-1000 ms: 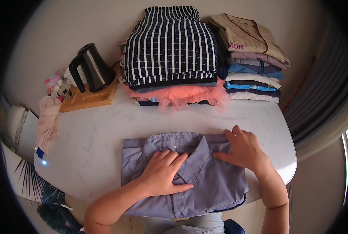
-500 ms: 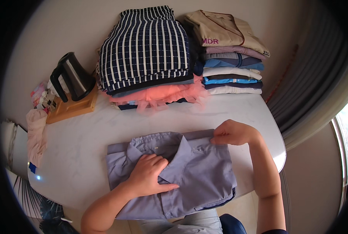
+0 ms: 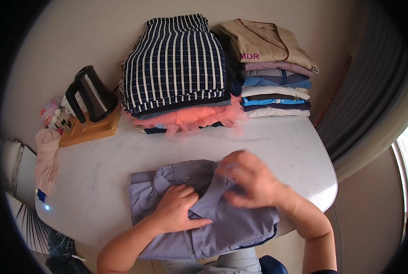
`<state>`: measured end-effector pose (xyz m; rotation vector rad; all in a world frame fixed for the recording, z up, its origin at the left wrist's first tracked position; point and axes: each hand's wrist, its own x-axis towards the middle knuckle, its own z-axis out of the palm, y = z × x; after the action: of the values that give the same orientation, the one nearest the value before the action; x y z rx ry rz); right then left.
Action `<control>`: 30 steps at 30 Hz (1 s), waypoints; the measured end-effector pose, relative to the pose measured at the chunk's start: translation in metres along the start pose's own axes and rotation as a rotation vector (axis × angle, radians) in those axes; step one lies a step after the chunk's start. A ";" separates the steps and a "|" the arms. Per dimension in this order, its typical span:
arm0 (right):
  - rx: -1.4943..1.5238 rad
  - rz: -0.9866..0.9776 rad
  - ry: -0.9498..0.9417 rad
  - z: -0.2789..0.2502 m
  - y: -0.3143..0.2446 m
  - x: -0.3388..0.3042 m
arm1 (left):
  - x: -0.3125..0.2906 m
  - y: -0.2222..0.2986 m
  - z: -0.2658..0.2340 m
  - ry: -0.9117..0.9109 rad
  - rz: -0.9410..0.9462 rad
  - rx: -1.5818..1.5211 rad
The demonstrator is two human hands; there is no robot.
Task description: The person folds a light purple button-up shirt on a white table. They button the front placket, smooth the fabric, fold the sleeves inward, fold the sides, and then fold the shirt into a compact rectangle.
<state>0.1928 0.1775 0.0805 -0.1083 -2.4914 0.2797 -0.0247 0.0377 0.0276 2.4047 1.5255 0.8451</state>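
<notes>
A folded grey-purple collared shirt [image 3: 167,242] lies front up on the table's near side, its collar away from me. My left hand [image 3: 176,212] rests on the shirt's front below the collar opening, thumb spread from the fingers and pressed on the cloth. Over the right part of the collar and shoulder is my right hand [image 3: 254,185], blurred by motion, with its thumb and fingers apart and nothing visible between them. It hides the shirt's right shoulder. Whether it touches the cloth I cannot tell.
Folded clothes stand at the back of the white table [image 3: 89,182]: a stack topped by checked navy-and-white fabric [image 3: 174,64] and another topped by a tan garment [image 3: 263,41]. At left, a kettle [image 3: 96,93] stands on a wooden tray [image 3: 94,132], near a pale pink cloth [image 3: 47,153].
My right hand has left the shirt's far right shoulder edge and moved left and nearer, over the collar; its pinch has opened. The left hand stays on the shirt. The view shifted slightly.
</notes>
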 end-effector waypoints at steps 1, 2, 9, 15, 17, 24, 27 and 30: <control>0.016 -0.046 -0.067 0.011 -0.009 0.000 | 0.000 0.003 -0.003 -0.029 -0.017 0.028; 0.032 -0.092 -0.133 0.021 -0.016 -0.001 | 0.001 0.004 -0.004 -0.016 -0.011 0.016; 0.065 0.018 -0.375 0.042 -0.009 -0.008 | -0.003 -0.015 -0.033 -0.074 -0.035 -0.386; 0.056 0.016 -0.381 0.043 -0.008 -0.008 | -0.002 -0.023 -0.040 -0.038 0.046 -0.106; 0.057 0.013 -0.386 0.043 -0.008 -0.008 | -0.002 -0.021 -0.044 -0.120 0.017 -0.038; 0.076 0.025 -0.385 0.042 -0.008 -0.008 | 0.001 -0.011 -0.043 -0.019 0.033 0.033; 0.074 0.036 -0.387 0.042 -0.008 -0.008 | -0.004 -0.015 -0.040 -0.012 0.056 0.035; 0.064 0.039 -0.392 0.041 -0.009 -0.008 | -0.005 -0.016 -0.037 -0.014 0.050 -0.033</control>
<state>0.1742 0.1603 0.0459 -0.0819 -2.8674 0.4320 -0.0587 0.0352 0.0498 2.4298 1.4403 0.8542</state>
